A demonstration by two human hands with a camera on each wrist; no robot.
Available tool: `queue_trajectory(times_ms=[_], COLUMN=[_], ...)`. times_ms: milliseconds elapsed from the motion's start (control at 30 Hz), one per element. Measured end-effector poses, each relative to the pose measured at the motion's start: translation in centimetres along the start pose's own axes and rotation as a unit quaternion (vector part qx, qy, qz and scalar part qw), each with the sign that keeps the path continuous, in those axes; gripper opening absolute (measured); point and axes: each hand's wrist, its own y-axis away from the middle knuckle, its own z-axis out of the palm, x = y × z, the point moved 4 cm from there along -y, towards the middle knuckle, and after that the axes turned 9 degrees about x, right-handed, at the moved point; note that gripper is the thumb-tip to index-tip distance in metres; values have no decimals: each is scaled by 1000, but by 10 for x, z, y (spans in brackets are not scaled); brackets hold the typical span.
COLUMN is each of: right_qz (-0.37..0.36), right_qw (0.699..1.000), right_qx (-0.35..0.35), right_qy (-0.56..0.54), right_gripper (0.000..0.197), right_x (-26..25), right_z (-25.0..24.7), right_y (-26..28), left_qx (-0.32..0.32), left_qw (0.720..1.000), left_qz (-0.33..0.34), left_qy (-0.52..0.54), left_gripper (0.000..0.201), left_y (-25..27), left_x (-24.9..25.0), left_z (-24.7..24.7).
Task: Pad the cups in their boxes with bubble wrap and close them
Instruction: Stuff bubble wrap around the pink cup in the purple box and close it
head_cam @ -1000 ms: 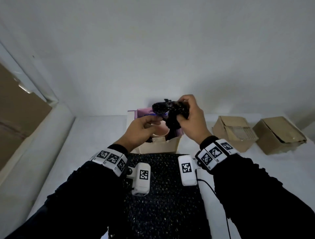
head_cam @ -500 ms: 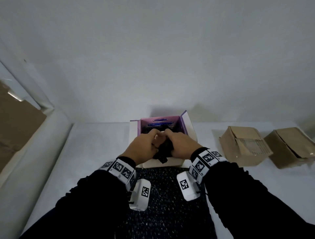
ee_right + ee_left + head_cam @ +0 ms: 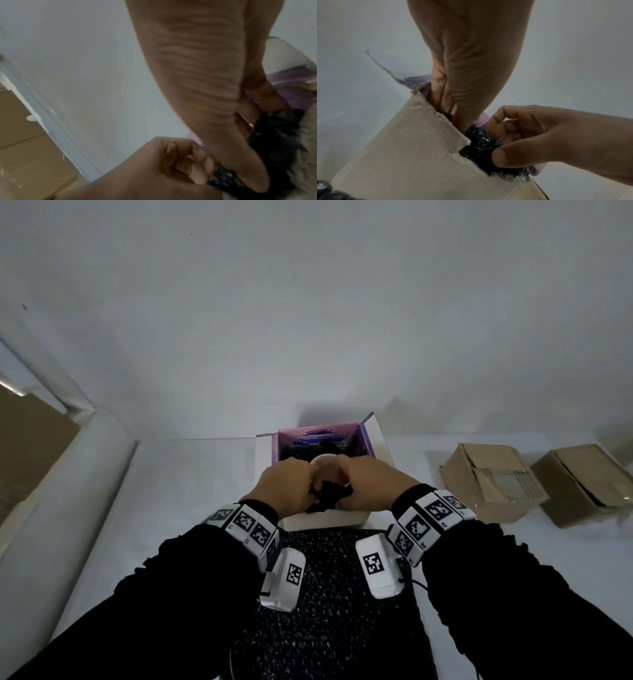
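Observation:
An open white box with a purple inside stands at the table's middle. A pink cup shows in it between my hands. My left hand and right hand are both down in the box's near side, fingers curled round a crumpled wad of black bubble wrap. In the left wrist view the right hand pinches the wad behind the box's brown flap. The right wrist view is blurred; the left hand pinches black wrap there.
A sheet of black bubble wrap lies flat on the white table between my forearms. Two brown cardboard boxes sit at the right. A white ledge and brown cardboard border the left side.
One second ago both hands held the black wad above the box. They have since lowered it into the box's near side beside the cup and stay pressed there.

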Motion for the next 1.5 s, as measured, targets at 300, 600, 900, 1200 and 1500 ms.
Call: queue_trajectory(times_ms=[300,600,900,1200,1500], right_qz=[41,-60,79,100,7], right_qw=[985,937,993,989,951], right_qx=[-58,331,-2,96,228], right_qy=[157,95,91,43,-207], right_gripper=[53,29,91,51,30], right_x=[7,13,38,31,19], right_z=[49,25,155,151,125], right_y=[7,61,116,110,130], left_qx=[-112,222,339,106,208], left_qw=[970,973,925,888,845], left_qz=[97,64,-162,-399,-397], left_qy=[-191,1,50,202,293], left_gripper=[27,28,53,98,76], left_y=[13,48,139,202,205], left_x=[19,-5,-20,-22,3], left_z=[24,9,50,113,85])
